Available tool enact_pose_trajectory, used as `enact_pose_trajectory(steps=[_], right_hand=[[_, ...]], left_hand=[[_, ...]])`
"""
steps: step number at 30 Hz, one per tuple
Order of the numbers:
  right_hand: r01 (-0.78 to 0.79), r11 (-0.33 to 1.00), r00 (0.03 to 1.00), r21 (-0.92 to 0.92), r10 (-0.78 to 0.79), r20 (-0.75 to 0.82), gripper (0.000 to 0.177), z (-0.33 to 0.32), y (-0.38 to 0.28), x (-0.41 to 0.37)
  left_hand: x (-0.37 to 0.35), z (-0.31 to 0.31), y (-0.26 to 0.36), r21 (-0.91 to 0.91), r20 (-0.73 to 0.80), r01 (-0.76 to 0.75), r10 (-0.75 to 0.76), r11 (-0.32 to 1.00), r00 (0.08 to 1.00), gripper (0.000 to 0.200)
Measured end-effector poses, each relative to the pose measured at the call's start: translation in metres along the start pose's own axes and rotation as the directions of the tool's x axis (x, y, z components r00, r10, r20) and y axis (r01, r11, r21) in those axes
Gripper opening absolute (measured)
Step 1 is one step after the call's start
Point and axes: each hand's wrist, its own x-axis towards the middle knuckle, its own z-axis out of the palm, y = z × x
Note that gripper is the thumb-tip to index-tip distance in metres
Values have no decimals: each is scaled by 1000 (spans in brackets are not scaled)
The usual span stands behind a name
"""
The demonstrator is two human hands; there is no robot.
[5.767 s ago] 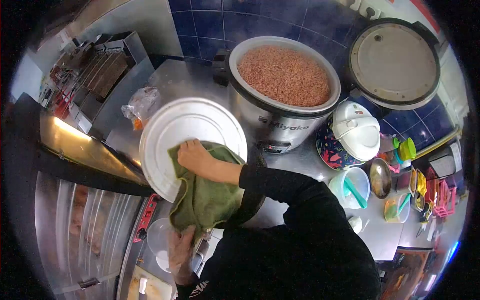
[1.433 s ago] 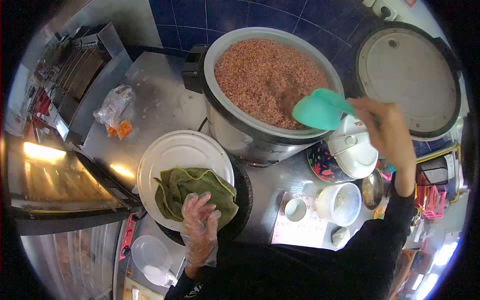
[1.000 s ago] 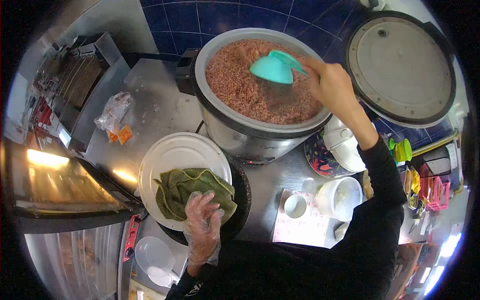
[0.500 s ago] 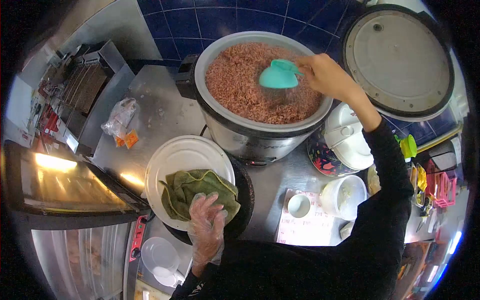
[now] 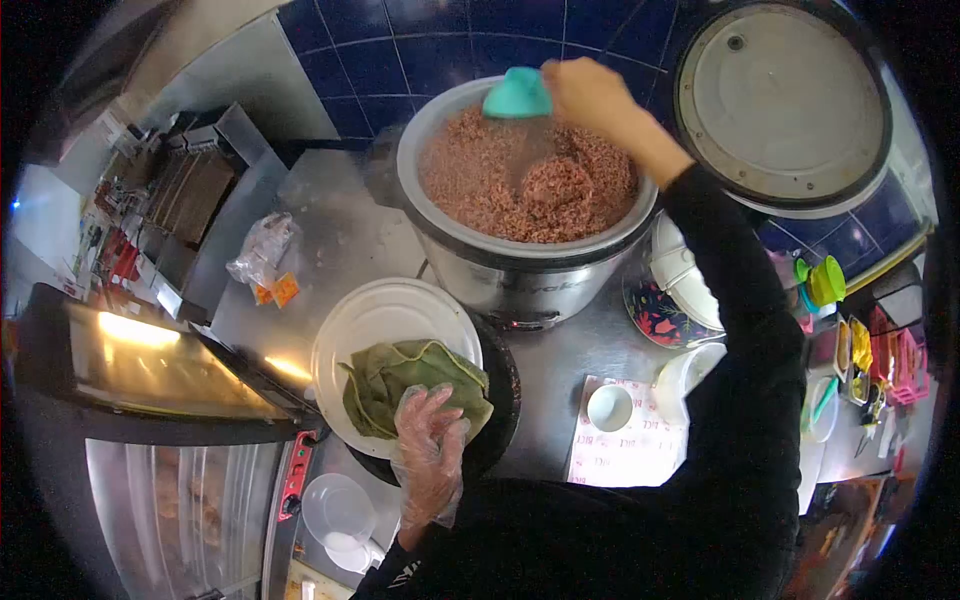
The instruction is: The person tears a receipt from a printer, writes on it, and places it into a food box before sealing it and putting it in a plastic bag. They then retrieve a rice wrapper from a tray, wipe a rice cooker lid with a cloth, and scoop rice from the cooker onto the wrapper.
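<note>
My right hand (image 5: 592, 98) is closed around the handle of a teal rice scoop (image 5: 518, 93), raised over the far rim of a large rice cooker (image 5: 470, 275). Reddish-brown cooked rice (image 5: 470, 185) fills the cooker, with a loosened mound and a hollow near its middle. Lower left, my left hand (image 5: 430, 455) wears a clear plastic glove, fingers apart and slightly bent over the near edge of a folded green cloth (image 5: 415, 380). That cloth lies on a white round plate-like lid (image 5: 345, 320), which rests on a black round base (image 5: 505, 400).
The cooker's big round lid (image 5: 785, 100) stands open at upper right. A white cup (image 5: 609, 408) sits on printed paper (image 5: 615, 455), beside a flowered container (image 5: 660, 310). Plastic tubs (image 5: 338, 508) stand lower left, near a lit glass cabinet (image 5: 170, 365). A plastic bag (image 5: 265, 248) lies on the counter.
My right hand has moved the scoop up and left, from over the rice to the cooker's far rim. A mound and hollow now show in the rice. My left hand stays at the cloth.
</note>
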Motion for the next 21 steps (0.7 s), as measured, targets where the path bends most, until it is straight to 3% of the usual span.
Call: enact_pose_trajectory(steps=[4,7,10,13,16,19,20,21], right_hand=[[243,970,964,-10,-240,115,17,11,-10,-7],[272,958,944,92,-284,167,16,-14,-6,-20],[289,956,929,43,-291,229,17,-27,11,-34],[243,970,967,-4,-242,82,22,-55,13,-63],[297,951,951,-88,-303,-63,28,-62,5,-79],[411,908,891,-78,-419,-175,37,-64,-14,-92],[487,872,842,-41,-482,-243,28,-66,-22,-100],[523,851,828,-39,-519,-214,29,-61,-25,-105]], left_hand=[[-8,-10,2,103,-42,-43,47,994,998,54],[-18,-12,9,104,-75,-20,28,994,997,53],[-29,-10,15,116,-60,-47,54,992,997,55],[-43,0,23,68,-80,-52,57,996,995,57],[-57,12,29,67,-110,-31,38,997,993,59],[-69,22,30,93,-121,5,6,996,993,60],[-72,26,34,118,-117,-7,21,993,993,60],[-75,29,36,142,-111,-21,37,990,993,60]])
